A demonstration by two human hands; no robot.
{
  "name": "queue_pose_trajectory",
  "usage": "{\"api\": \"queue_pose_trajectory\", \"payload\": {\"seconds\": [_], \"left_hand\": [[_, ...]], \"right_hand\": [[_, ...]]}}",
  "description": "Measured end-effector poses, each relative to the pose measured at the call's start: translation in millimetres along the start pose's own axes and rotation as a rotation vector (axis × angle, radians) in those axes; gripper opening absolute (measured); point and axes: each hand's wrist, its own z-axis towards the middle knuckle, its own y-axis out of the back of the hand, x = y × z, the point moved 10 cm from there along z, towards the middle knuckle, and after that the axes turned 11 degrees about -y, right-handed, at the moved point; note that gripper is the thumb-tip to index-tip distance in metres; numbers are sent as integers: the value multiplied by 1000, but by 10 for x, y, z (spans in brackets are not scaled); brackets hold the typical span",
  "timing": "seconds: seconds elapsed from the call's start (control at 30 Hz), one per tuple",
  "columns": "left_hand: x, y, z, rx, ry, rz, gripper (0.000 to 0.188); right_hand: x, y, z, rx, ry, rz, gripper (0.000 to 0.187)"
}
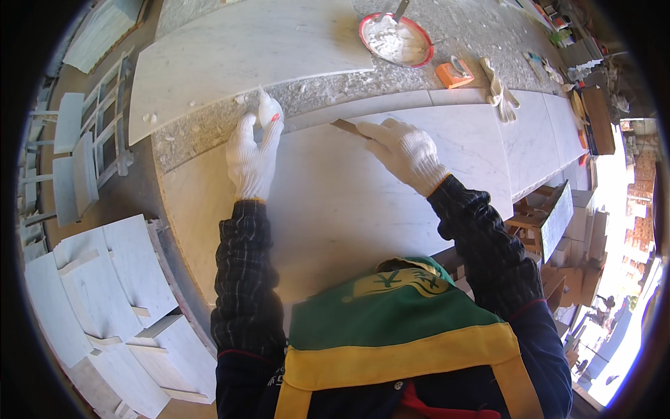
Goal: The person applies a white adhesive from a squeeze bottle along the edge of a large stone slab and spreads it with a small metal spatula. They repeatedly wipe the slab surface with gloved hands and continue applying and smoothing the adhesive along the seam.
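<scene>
Stone-slab workshop

Grey-veined white stone slabs [363, 192] lie on a rough, crumb-strewn workbench [474, 31]; a red-rimmed bowl [428, 53] on it holds white paste [395, 40]. At the left, more pale panels [139, 264] are grouped with short strips [105, 341] among them.

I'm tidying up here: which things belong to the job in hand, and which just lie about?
Likely in use: white bottle, in left hand; flat blade, in right hand; pale slab below; perhaps red-rimmed bowl.

Apparently lying about: orange box; crumpled pale cloth.
</scene>
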Motion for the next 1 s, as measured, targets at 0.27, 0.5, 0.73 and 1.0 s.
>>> {"api": "queue_pose_trajectory", "payload": {"seconds": [0.27,0.5,0.73,1.0], "left_hand": [[60,-22,-9,-3,15,8,45],[85,-43,-14,11,38,20,44],[116,-55,-33,-1,44,25,43],[96,-43,-25,-6,13,49,40]], "right_hand": [[-332,83,154,162,95,51,38],[-321,146,159,183,264,76,33],[-241,-49,381,166,323,-27,40],[-289,127,438,179,393,55,41]]}}
